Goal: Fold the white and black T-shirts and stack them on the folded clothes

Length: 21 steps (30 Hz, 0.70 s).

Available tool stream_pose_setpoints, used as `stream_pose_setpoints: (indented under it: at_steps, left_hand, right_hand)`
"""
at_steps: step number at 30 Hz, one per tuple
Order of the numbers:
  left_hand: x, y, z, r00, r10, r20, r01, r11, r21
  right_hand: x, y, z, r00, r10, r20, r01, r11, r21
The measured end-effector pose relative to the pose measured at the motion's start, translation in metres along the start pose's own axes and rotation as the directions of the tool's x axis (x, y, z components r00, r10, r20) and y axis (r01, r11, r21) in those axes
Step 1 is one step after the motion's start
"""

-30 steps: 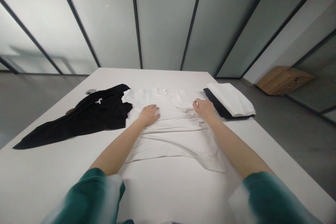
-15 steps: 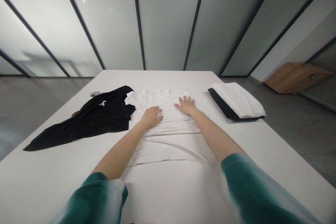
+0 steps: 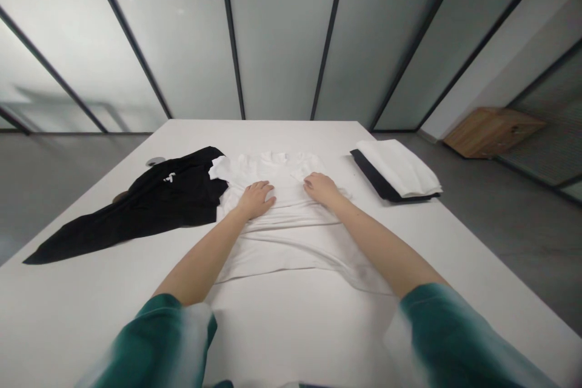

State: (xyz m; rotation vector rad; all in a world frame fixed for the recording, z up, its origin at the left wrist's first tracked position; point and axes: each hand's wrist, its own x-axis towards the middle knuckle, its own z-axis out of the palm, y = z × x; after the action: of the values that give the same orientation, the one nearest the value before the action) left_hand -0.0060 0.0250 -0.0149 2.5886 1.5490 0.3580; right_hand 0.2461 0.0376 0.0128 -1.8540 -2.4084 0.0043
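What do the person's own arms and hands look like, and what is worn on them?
The left hand and right hand are bare, with no gloves, rings or watch visible. The forearms are also bare. The left sleeve and right sleeve are dark teal-green fabric, with a pale, blurred-looking edge at each cuff.

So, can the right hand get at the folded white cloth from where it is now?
Probably yes. The right hand rests on the white T-shirt, and the folded white cloth lies close by on the table, to its right. Nothing seems to stand between them.
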Motion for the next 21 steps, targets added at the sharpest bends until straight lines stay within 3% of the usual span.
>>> stream_pose_setpoints:
  at_steps: [8,15,19,21]
  left_hand:
    - [-0.001,0.000,-0.002,1.000,0.008,0.000,-0.007,1.000,0.015]
    - [0.000,0.001,-0.001,1.000,0.008,0.012,-0.008,1.000,0.015]
    - [0.000,-0.001,0.001,1.000,0.004,0.009,-0.004,1.000,0.017]
    - [0.000,-0.001,0.001,1.000,0.004,0.008,-0.004,1.000,0.020]
  right_hand:
    - [0.016,-0.007,0.012,0.996,0.090,-0.006,-0.090,0.996,0.018]
    - [0.030,0.008,0.014,0.968,0.248,-0.021,-0.221,0.897,0.383]
    - [0.031,0.016,0.008,0.939,0.305,-0.159,-0.177,0.824,0.538]
    - [0.030,0.019,0.006,0.951,0.248,-0.184,-0.107,0.822,0.559]
